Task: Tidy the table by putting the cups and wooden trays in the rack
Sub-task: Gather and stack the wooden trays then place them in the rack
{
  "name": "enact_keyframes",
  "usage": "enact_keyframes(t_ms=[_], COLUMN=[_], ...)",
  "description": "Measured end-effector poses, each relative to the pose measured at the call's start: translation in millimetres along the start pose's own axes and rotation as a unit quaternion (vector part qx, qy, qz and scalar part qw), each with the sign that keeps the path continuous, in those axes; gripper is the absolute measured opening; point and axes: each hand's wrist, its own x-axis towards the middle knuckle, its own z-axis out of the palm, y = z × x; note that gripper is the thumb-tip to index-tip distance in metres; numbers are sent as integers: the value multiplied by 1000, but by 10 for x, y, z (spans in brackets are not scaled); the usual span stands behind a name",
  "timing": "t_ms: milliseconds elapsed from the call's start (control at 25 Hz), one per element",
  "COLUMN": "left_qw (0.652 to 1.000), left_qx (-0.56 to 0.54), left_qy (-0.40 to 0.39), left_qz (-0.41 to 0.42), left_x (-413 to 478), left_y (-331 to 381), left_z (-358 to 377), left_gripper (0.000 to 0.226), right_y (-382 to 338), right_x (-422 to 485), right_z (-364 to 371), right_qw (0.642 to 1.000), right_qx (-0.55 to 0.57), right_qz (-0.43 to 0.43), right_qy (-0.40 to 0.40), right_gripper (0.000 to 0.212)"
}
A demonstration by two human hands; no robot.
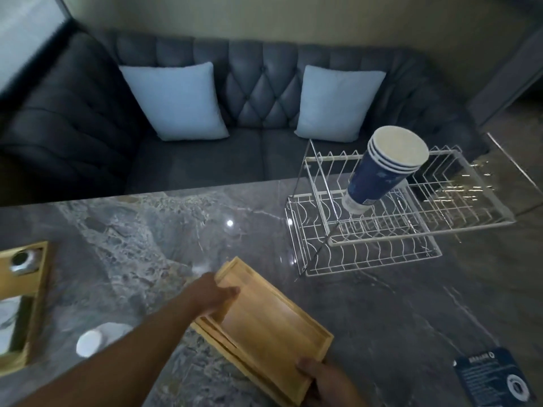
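Note:
A stack of light wooden trays (273, 327) lies on the grey marble table (147, 230) at the front middle. My left hand (216, 295) grips the top tray's far left edge. My right hand (323, 377) grips the near right corner of the stack. The white wire rack (382, 242) stands on the table to the back right, apart from the trays. A nested stack of blue paper cups (379, 174) leans tilted in the rack, mouths facing up and toward me.
A wooden box with a metal item (25, 261) sits at the left table edge. A white lid-like object (88, 343) lies near my left forearm. A dark blue card (493, 377) lies front right. Behind the table is a grey sofa with two pale cushions (176, 101).

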Motion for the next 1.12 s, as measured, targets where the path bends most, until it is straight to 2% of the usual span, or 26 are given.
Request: enact_keyframes(t_ms=[120,200,360,480,600,840,960,1120], left_qw=[992,984,962,944,927,906,894,869], left_qx=[-112,-149,-241,-304,-350,-385,-416,-472], left_qy=[51,86,104,103,98,125,108,47], left_qz=[-39,-52,-70,-83,-92,-122,-125,-139], left_x=[-399,-652,-1076,-1301,-1416,-1519,-1462,-1396], left_y=[-133,-201,-331,-474,-690,-929,-983,-1054], left_z=[328,509,708,769,840,936,888,814], left_gripper=[59,54,32,19,25,36,36,36], right_y=[-84,-157,-151,-153,-218,-322,-333,-333], right_x=[29,44,93,131,139,-8,74,109], right_z=[-271,-393,-420,-357,-244,-94,-104,-95], right_qw=[997,995,988,965,929,876,861,846], right_qx=[-57,-81,-132,-225,-323,-443,-471,-501], right_qz=[-41,-53,-84,-133,-183,-193,-193,-185], right_qy=[27,29,15,3,-6,7,3,4], right_gripper=[36,27,17,18,27,45,42,37])
